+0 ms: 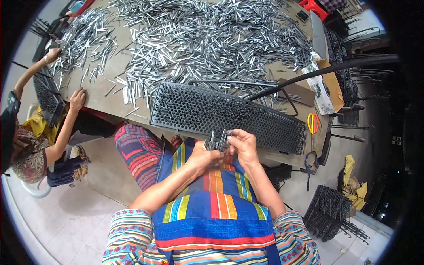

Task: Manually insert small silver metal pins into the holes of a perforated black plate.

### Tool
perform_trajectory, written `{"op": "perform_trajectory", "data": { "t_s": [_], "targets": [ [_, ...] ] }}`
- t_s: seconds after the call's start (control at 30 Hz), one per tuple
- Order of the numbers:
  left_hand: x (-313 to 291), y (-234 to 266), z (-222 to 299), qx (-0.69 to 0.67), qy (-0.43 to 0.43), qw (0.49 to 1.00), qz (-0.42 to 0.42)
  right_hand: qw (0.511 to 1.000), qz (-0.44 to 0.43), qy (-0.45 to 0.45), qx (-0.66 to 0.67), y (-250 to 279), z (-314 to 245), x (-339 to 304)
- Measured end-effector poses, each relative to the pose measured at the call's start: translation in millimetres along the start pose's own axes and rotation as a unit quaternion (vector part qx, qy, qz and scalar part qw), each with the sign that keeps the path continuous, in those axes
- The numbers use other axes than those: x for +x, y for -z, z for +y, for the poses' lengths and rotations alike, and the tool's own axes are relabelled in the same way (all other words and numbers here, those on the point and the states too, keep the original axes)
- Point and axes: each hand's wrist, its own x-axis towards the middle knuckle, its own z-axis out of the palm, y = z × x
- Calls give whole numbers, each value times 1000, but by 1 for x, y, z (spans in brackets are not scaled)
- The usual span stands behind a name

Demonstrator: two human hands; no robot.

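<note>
Metal sticks (212,144) stand in a bunch in the left hand (203,155), near the front edge of the black tray (287,132). The left grip is closed around them. The right hand (244,145) has its fingertips at the top of the bunch, but I cannot tell if they pinch one. The tan bench (100,98) is flat, and a big messy pile of loose sticks (212,39) covers much of it. Orange scissors (316,124) and an open cardboard box (334,88) sit on the right side. Another person's hand (77,100) rests at the left. Pale tiles make the floor (84,225). All the sticks are thin, straight and gray. The tray is long, full of small round holes. The apron (212,228) is blue cloth with bright stripes.
</note>
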Motion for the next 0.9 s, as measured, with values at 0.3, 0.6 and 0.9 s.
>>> {"op": "perform_trajectory", "data": {
  "t_s": [0.3, 0.6, 0.9],
  "targets": [
    [2, 7, 0, -57, 35, 997, -40, 996, -57, -66, -34, 9, -5, -1],
    [-2, 2, 2, 27, -26, 999, -1, 988, -58, -58, -134, 0, -7, -3],
    [-1, 6, -8, 11, -95, 993, 63, 997, -55, -4, -58, -12, 4, -7]
  ]
}}
